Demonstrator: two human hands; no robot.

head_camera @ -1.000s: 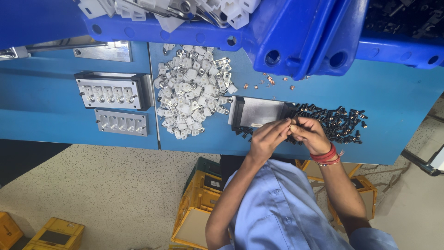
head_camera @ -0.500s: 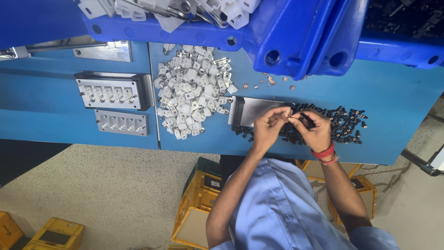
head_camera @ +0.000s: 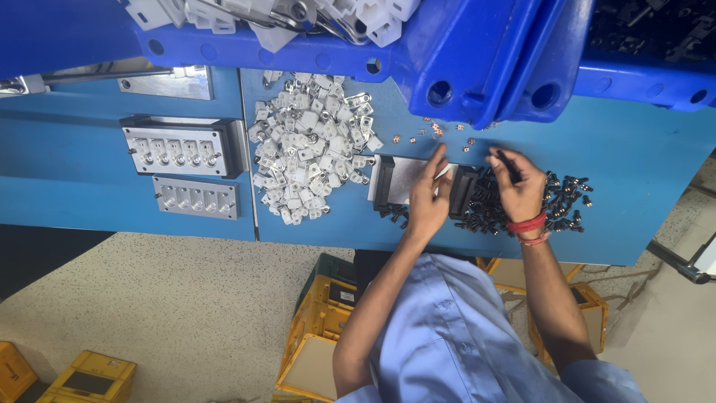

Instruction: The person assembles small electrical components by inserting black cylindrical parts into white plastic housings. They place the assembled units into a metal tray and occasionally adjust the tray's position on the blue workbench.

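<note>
My left hand (head_camera: 426,200) lies on a shallow metal fixture tray (head_camera: 394,177) on the blue bench, fingers stretched toward its far edge. Whether a small piece sits under the fingertips cannot be told. My right hand (head_camera: 520,188), with red bangles at the wrist, hovers just right of the tray and pinches a small black part (head_camera: 508,165). Beneath and around that hand lies a heap of small black parts (head_camera: 561,203). A large pile of white and metal parts (head_camera: 306,160) is left of the tray.
Two metal jig blocks (head_camera: 179,146) (head_camera: 197,198) with rows of pins sit at the bench's left. Blue bins (head_camera: 462,52) overhang the far edge, one holding white parts. Tiny copper pieces (head_camera: 436,134) are scattered below them. Yellow crates (head_camera: 321,328) stand on the floor.
My hands were together, working one small piece over the black heap. They have parted: the left moved onto the tray, the right shifted right with a black part.
</note>
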